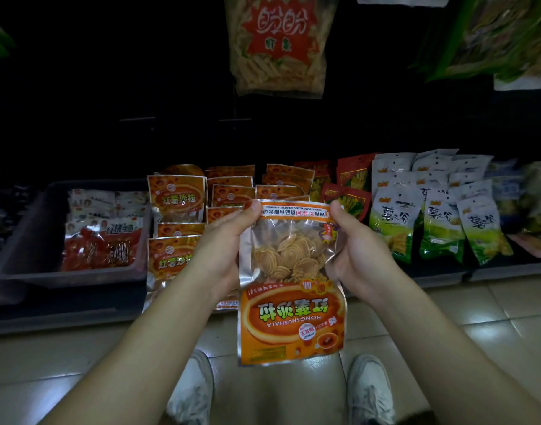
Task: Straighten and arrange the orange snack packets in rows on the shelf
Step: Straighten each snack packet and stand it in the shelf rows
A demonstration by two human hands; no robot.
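both hands, left [223, 240] and right [359, 243], fingers gripping one upside-down orange packet [292, 302].

Pkt [290, 271] before shelf [441, 273], bin [27, 228] left

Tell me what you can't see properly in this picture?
Head view:
- shelf packets: middle rows partly hidden behind the held packet and left hand.
- green bags, top right: blurred, cut by the edge.
- back of the shelf: too dark.

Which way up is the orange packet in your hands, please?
Upside down: lettering on the packet reads inverted, title end lowest, with left hand and right hand holding the other end.
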